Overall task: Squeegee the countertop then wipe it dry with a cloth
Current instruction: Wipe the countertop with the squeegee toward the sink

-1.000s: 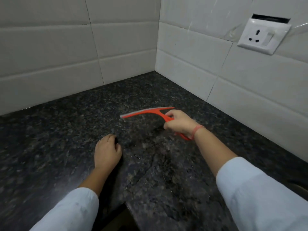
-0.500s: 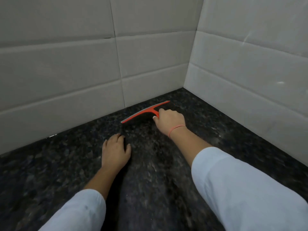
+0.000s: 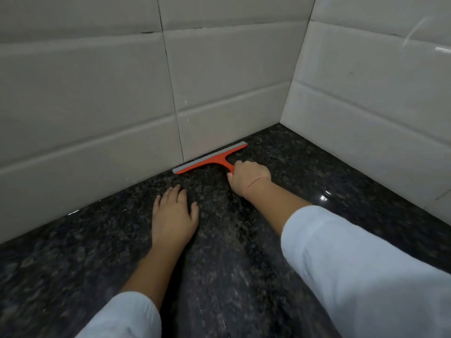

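Since the earlier frame, our right hand (image 3: pixel 249 175) had pushed the squeegee (image 3: pixel 210 159) back until its blade met the tiled wall (image 3: pixel 109 106), fingers closed around the handle. Our left hand (image 3: pixel 173 217) lay flat, holding nothing, on the bench (image 3: pixel 244 264). We judged an even, firm pull toward us best.

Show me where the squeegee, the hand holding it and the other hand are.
squeegee (image 3: pixel 210 160): head view, on its orange bar.
right hand (image 3: pixel 249 175): head view, back of the hand.
left hand (image 3: pixel 173 215): head view, back of the hand.
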